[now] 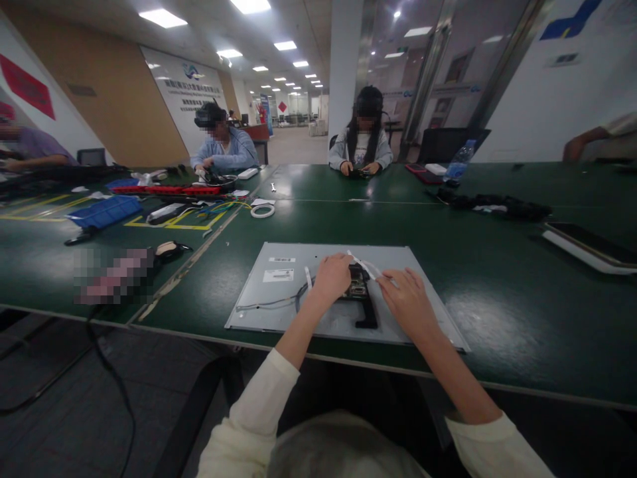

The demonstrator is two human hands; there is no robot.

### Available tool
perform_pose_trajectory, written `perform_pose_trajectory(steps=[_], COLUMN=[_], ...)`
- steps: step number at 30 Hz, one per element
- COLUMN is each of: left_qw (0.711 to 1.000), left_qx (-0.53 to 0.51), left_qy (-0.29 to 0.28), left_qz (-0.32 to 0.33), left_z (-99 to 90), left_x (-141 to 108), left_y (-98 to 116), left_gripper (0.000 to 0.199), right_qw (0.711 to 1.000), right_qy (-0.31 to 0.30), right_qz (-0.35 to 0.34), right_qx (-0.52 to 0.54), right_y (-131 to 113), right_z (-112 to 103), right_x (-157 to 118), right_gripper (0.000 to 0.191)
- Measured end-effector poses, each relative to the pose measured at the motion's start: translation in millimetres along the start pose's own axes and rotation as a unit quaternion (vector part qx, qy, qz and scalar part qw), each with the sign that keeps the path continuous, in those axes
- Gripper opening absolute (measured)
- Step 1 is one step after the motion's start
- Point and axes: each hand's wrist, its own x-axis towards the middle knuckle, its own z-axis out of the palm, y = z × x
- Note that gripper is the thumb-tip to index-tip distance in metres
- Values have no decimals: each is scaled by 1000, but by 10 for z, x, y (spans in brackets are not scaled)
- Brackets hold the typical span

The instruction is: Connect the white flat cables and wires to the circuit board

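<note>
A flat grey panel (pixel 279 318) with stuck-on labels lies on the green table in front of me. On it sits a black bracket (pixel 367 315) around a small circuit board (pixel 357 288). A thin grey cable (pixel 271 305) runs from there to the left. Between my hands stretches a narrow white strip (pixel 367 265), perhaps tape, above the bracket. My right hand (pixel 407 297) pinches its near end. My left hand (pixel 332 277) is closed at the strip's far end, beside the board, and its fingertips are partly hidden. Another short white strip (pixel 308 278) stands left of that hand.
A white ring-shaped roll (pixel 263 211) and a small wrench (pixel 273 187) lie beyond the panel. Farther left are a blue bin (pixel 105 212) and cables. A phone (pixel 592 242) rests at right, near a water bottle (pixel 460 162). Two people sit across the table.
</note>
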Motion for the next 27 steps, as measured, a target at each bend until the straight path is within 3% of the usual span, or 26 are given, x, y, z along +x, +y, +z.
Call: perform_pose_trajectory(steps=[13,27], left_qw=[1000,997], left_qx=[13,63], left_qy=[2,-38], left_qz=[-7,-8], left_z=[36,91], left_x=[-17,-52], left_y=[-18,-23], left_gripper=[36,30], right_qw=[999,997], right_qy=[13,13], right_qz=[-26,-52], right_qx=[31,51], right_y=[-9,-13], right_z=[-8,-12], right_x=[-19,-25], right_gripper=[22,21])
